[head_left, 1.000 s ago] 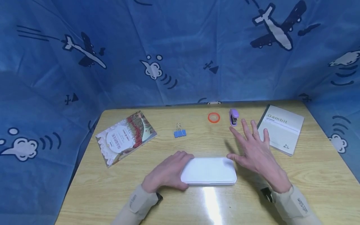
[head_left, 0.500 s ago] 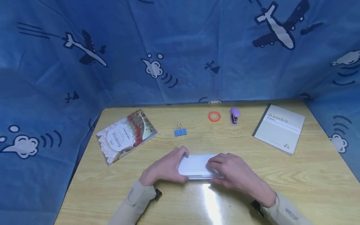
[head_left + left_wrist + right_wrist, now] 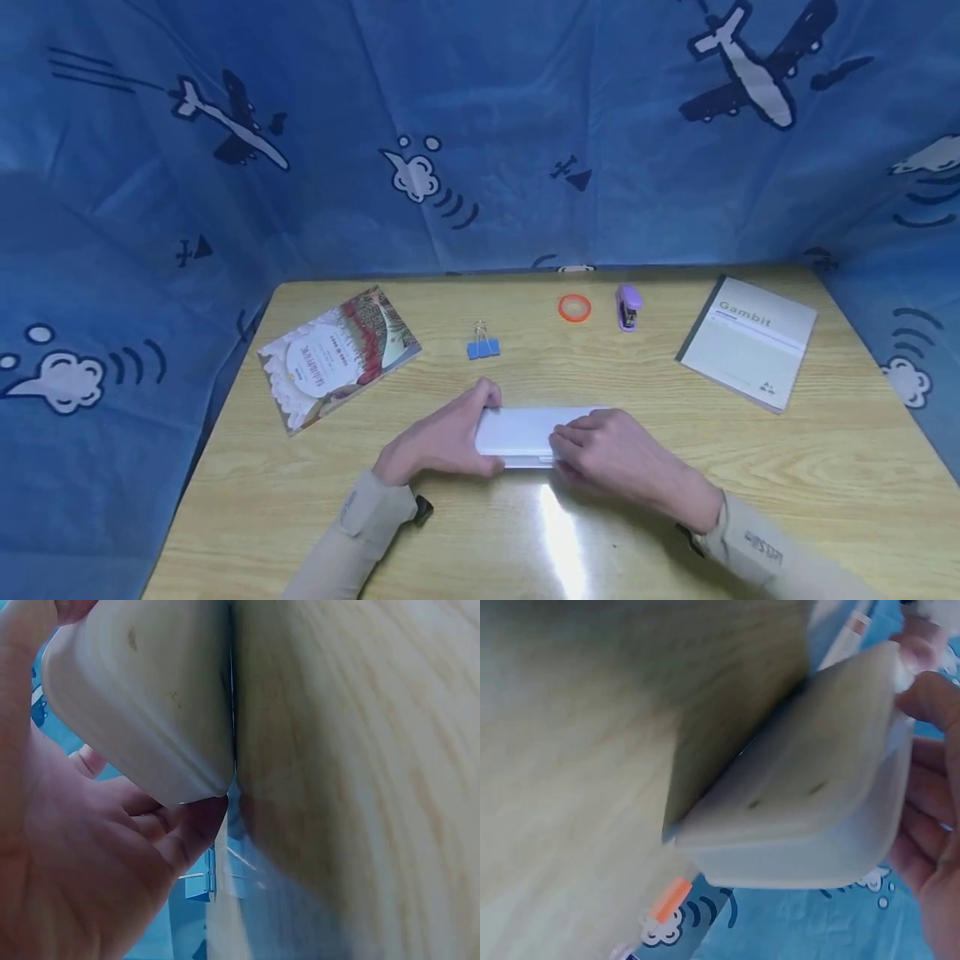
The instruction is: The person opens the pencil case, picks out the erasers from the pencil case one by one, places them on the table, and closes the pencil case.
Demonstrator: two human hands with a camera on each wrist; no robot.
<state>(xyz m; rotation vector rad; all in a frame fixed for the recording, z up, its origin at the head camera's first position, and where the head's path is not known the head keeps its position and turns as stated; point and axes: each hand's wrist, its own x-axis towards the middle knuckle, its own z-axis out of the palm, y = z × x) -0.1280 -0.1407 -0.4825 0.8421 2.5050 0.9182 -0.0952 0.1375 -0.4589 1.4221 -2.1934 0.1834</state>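
Noting near parts first: the white, round-cornered, oblong case (image 3: 517, 432), apparently plastic, sits on the pale wood-grain table (image 3: 480, 542) between two hands. The left hand (image 3: 446, 442) grips its left end, thumb on the near wall and fingers on the far side. The right hand (image 3: 618, 458) holds the right end, fingers curled over the top and thumb low, just beside a small pale tab (image 3: 546, 459) on the near edge.

Handling estimate: stiff shell, probably light, rather slippery where smooth; not very fragile, though the tab may be its weak point. Best hold: across the narrow width, near and far walls, steadying the left end.

Hidden: the contents, and the right end beneath the fingers. Both wrist views are soft; possibly the lid's seam gapes a little, but I cannot confirm it.

Farther back: a blue metal binder clip (image 3: 483, 347), then an orange-red tape ring (image 3: 564, 308) and a purple stapler (image 3: 628, 307), its details too small to read.
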